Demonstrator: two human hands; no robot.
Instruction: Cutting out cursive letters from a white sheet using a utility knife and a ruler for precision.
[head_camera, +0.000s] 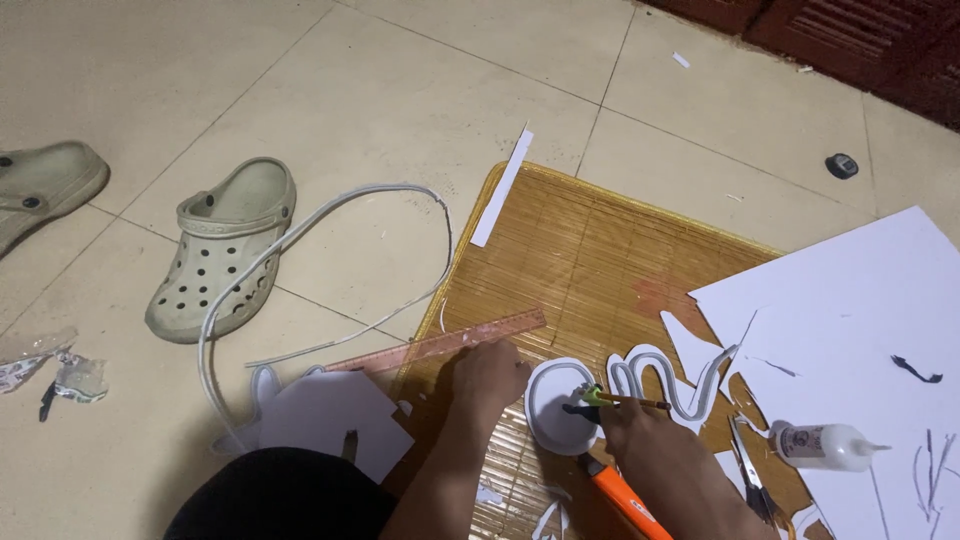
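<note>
**Two hands at a white foam cut-out on the bamboo mat**

The bamboo mat (590, 250) serves as the landmark. Far to its left, at the frame's edge, lies part of one beige clog (45, 185), and some crumpled clear wrappers (55, 375) sit below it. Nearer the mat rests a second beige clog (222, 250), with a long white strip (330, 205) curling around it across the tiled floor (330, 90). Off the mat's lower left corner lies a white foam sheet (330, 415), above a dark-clothed knee. A narrow white offcut (503, 188) leans over the mat's upper left edge, and a clear pinkish ruler (440, 342) crosses its left border at a slant.

On the mat's lower part, the left hand (487, 378) rests curled, knuckles up, its fingertips pressing against the left rim of an oval white cut-out (555, 405). Just to the right, the right hand (632, 428) pinches a pencil (632, 401), which lies above the oval's right edge. An orange-handled cutter (620, 492) lies beneath that wrist. Beside the oval on the right sits a wavy white outline piece (675, 385). Further right, scissors (748, 465) and a white glue bottle (825, 447) lie at the mat's right edge, against a large white sheet (850, 310). Beyond the mat's upper right, a small dark round object (841, 165) sits on the floor.
</note>
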